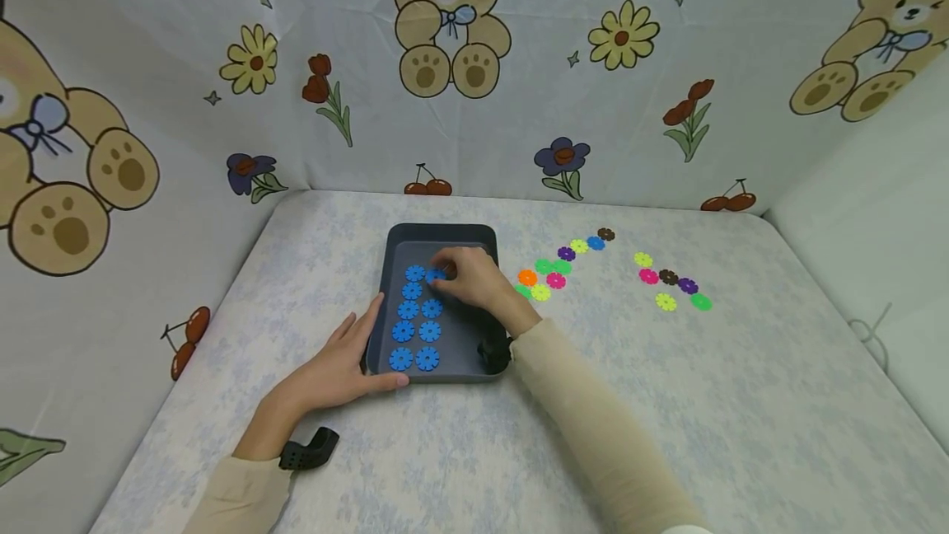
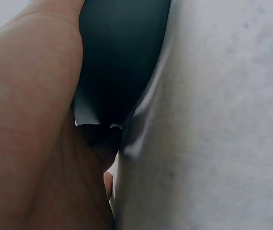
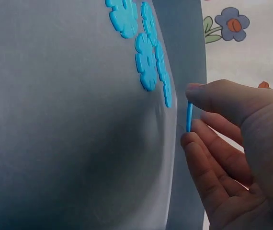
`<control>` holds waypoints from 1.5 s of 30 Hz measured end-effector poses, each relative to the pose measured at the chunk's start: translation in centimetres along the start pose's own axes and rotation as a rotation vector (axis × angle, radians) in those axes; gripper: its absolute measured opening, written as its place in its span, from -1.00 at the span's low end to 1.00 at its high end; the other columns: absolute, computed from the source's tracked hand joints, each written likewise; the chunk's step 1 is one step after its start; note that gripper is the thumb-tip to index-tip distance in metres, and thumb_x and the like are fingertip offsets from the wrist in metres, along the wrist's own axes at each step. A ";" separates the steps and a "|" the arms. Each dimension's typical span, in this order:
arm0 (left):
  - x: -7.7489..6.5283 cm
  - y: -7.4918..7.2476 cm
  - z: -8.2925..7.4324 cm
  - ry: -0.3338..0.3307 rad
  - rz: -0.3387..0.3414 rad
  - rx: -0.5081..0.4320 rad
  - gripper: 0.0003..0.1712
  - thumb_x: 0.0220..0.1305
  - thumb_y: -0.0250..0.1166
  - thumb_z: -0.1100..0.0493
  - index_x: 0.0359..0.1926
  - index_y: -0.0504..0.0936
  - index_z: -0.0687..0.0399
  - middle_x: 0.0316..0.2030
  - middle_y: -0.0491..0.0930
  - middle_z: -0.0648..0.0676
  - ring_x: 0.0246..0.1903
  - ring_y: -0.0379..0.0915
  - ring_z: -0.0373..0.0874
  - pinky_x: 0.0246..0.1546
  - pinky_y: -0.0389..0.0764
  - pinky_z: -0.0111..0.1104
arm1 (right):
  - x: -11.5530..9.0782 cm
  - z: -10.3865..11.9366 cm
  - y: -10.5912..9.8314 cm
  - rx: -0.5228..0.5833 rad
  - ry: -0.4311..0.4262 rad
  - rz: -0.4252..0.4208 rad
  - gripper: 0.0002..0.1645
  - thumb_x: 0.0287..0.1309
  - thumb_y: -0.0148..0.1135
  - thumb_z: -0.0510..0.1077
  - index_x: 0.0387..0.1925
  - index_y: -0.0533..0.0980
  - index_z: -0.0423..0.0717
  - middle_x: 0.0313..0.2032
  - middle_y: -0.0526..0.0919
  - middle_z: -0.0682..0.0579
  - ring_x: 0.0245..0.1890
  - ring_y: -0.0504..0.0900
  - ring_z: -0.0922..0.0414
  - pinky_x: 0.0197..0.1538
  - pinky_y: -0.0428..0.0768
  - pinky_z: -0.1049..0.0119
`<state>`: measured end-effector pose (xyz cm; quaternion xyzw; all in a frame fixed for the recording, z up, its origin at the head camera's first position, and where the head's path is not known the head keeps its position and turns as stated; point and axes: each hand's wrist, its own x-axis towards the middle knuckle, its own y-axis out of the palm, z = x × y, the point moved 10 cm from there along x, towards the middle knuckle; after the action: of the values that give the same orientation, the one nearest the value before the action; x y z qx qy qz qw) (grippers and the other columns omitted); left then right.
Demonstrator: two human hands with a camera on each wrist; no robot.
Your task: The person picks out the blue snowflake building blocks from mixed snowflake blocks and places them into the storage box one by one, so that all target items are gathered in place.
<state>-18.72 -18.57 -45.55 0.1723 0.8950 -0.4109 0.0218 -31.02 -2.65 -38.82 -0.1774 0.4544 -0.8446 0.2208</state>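
A dark grey tray point(image 1: 467, 344) holds two columns of blue flower-shaped discs point(image 1: 403, 330), laid flat along its left half. My right hand point(image 1: 474, 278) is over the upper part of the tray and pinches one blue notched disc point(image 3: 189, 117) between thumb and fingertips. That disc appears edge-on in the right wrist view. My left hand point(image 1: 334, 369) lies against the tray's lower left corner, fingers along the left side and thumb extended by the front rim. In the left wrist view, the left palm point(image 2: 31, 120) fills the left side, close to the tray's dark wall point(image 2: 122, 52).
Right of the tray lies a loose trail of discs, among them an orange disc point(image 1: 527, 278) and a brown disc point(image 1: 606, 234). Farther right is a smaller group with a pink disc point(image 1: 648, 276). A patterned cloth point(image 1: 504, 147) hangs behind the table.
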 end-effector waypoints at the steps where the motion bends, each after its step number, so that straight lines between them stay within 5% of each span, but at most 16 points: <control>1: 0.0 0.0 0.0 0.000 0.001 0.000 0.50 0.07 0.41 -0.54 0.65 -0.48 -0.36 0.66 -0.23 0.16 0.59 -0.48 0.39 0.39 -0.05 0.50 | 0.0 -0.1 0.2 0.004 0.005 0.010 -0.58 0.26 0.48 -0.10 0.11 0.67 -0.15 -0.03 0.77 -0.04 -0.10 0.72 0.08 0.04 0.70 0.23; 9: 0.2 0.0 0.0 0.006 0.001 -0.007 0.50 0.06 0.41 -0.54 0.65 -0.47 -0.36 0.66 -0.24 0.14 0.60 -0.49 0.39 0.39 -0.05 0.50 | -0.1 0.0 1.1 -0.009 0.009 0.064 -0.62 0.27 0.47 -0.07 0.07 0.70 -0.10 -0.16 0.76 -0.03 -0.22 0.66 0.11 -0.10 0.66 0.23; 29: 0.1 0.0 0.0 -0.001 0.001 -0.004 0.50 0.07 0.42 -0.53 0.65 -0.47 -0.35 0.66 -0.22 0.17 0.60 -0.48 0.39 0.37 -0.04 0.51 | -0.3 0.1 1.4 -0.008 0.022 0.088 -0.62 0.28 0.46 -0.08 0.09 0.70 -0.12 -0.09 0.79 -0.06 -0.10 0.73 0.08 0.03 0.70 0.17; 45: 0.1 0.0 -0.1 0.004 -0.001 0.002 0.50 0.06 0.42 -0.53 0.65 -0.47 -0.35 0.66 -0.21 0.18 0.59 -0.48 0.40 0.39 -0.05 0.49 | -0.6 0.3 -1.1 0.025 -0.018 -0.038 -0.57 0.30 0.43 -0.09 0.15 0.66 -0.14 0.07 0.75 -0.05 -0.01 0.73 0.05 0.11 0.69 0.20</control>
<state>-18.78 -18.49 -45.52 0.1726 0.8948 -0.4113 0.0196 -30.59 -2.01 -37.78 -0.1907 0.4383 -0.8526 0.2111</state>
